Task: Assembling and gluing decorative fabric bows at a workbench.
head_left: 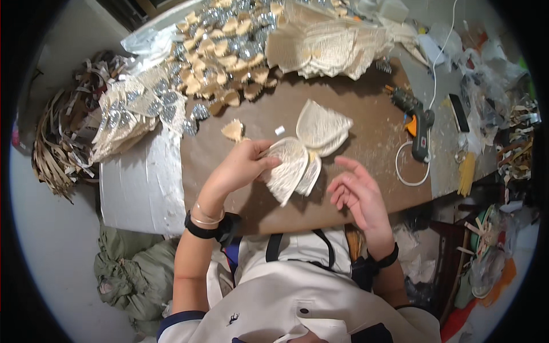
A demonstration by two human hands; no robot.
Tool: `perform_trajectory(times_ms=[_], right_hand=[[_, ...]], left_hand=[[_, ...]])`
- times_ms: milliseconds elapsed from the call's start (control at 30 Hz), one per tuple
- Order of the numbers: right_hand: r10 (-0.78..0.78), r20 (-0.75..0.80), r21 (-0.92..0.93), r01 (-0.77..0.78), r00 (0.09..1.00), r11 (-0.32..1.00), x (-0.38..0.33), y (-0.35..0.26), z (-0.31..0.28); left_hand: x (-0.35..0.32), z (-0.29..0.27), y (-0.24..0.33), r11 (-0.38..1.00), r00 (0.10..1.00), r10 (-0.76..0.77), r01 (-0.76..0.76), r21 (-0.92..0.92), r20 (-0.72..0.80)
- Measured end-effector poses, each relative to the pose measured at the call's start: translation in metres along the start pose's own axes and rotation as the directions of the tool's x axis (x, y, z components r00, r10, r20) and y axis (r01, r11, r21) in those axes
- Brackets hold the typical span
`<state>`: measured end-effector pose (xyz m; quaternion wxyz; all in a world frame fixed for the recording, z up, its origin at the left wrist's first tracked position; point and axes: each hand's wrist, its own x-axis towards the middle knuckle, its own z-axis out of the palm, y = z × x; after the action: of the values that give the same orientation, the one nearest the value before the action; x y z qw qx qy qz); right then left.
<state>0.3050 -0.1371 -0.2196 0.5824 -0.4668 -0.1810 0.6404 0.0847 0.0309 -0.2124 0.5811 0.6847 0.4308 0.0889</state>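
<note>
Two hands are noted above the near half of the surface (pixel 377 143). The right hand (pixel 357 194) is held clear of the work, fingers loosely curled, nothing gripped. By the left hand (pixel 243 166) the near cream piece (pixel 287 166) is pinched at its left edge between thumb and fingers. Just beyond it, the far cream piece (pixel 323 126) is seen; whether the two are joined cannot be told. Should they be only lightly attached, separation could be caused by a one-sided pull. Crushing of the gathered fabric could result from a tight pinch. At right, the glue gun (pixel 420 134) is lying with its white cord (pixel 412 184) looped near the edge; a snag by the right forearm could drag it. At far centre, the cream stack (pixel 329 48) is piled loosely and could be toppled by a careless reach.
</note>
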Motion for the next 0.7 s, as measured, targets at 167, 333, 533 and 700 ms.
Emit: perform_trajectory(times_ms=[167,333,533,700], right_hand=[[-0.086,-0.115,-0.295,0.048,0.99,0.954,0.008,0.021,-0.022],[-0.349,-0.187,-0.858,0.021,0.918,0.514,0.025,0.027,-0.058],[-0.045,-0.164,-0.523,-0.048,0.985,0.851,0.035,0.038,-0.032],[-0.001,-0.266,-0.396,-0.108,0.964,0.912,-0.016,0.049,-0.025]], left_hand=[[-0.035,0.004,-0.014,0.86,0.953,0.207,-0.07,0.505,-0.22],[-0.067,0.024,0.014,0.915,0.813,0.271,-0.051,0.4,-0.515],[-0.045,0.06,-0.022,0.475,0.572,0.766,-0.197,0.857,-0.293],[-0.043,0.082,-0.046,0.571,0.847,0.522,-0.259,0.779,-0.101]])
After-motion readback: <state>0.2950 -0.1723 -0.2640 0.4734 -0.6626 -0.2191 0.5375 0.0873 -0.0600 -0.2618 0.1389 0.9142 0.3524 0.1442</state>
